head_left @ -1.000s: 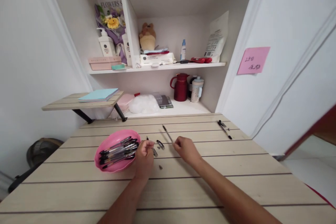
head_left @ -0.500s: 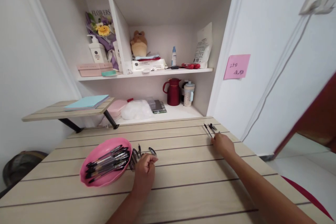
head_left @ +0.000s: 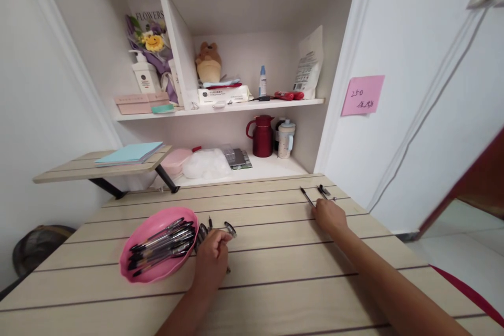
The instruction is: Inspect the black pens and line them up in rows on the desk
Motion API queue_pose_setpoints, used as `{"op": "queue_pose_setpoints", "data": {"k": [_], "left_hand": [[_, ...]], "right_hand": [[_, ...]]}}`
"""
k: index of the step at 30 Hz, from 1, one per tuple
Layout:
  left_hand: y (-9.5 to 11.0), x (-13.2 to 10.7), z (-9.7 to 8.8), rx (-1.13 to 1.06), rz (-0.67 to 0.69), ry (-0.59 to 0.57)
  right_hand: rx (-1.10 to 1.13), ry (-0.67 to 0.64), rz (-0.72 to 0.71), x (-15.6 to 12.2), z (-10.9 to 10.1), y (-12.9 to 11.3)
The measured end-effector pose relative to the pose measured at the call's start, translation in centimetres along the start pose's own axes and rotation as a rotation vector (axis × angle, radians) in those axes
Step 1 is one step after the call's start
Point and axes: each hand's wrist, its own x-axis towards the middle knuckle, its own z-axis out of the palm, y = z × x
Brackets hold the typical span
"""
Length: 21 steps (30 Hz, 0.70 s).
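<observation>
My right hand (head_left: 331,215) is closed around the rear end of a slim pen (head_left: 306,196), whose dark tip points away toward the shelf. Just beyond that hand, a few small black pen parts (head_left: 323,190) lie on the table. My left hand (head_left: 213,251) is curled shut beside a pink bowl (head_left: 128,268); what its fingers hold is hidden. Several black pens (head_left: 165,247) lie in the bowl. Between the bowl and my left hand are dark pen pieces (head_left: 202,232), partly covered by the hand. A black pen cap (head_left: 230,229) rests just past its knuckles.
The slatted wooden table (head_left: 271,294) meets a white shelf unit (head_left: 236,110) at the back. A small raised stand (head_left: 79,165) with light blue paper (head_left: 129,153) is at the left. A red jug (head_left: 262,136) and a lidded cup (head_left: 285,139) stand on the lowest shelf.
My right hand has drawn slightly left and nearer with the pen, away from the small black parts. My left hand has shifted slightly left. The view has turned a little.
</observation>
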Motion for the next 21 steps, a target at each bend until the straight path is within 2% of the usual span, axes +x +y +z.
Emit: {"op": "queue_pose_setpoints", "data": {"k": [10, 14, 17, 21], "left_hand": [[0.3, 0.2, -0.3, 0.003, -0.006, -0.004], [0.2, 0.3, -0.4, 0.006, -0.016, 0.026], [-0.1, 0.4, -0.5, -0.003, -0.072, 0.073], [-0.9, 0.4, -0.6, -0.08, -0.151, 0.127]], "right_hand": [[-0.018, 0.014, 0.003, -0.6, -0.6, 0.4], [-0.019, 0.082, -0.011, -1.1, -1.0, -0.2], [0.052, 0.116, -0.098, -2.3, -1.1, -2.9], [0.306, -0.008, -0.413, -5.8, -0.6, -9.3]]}}
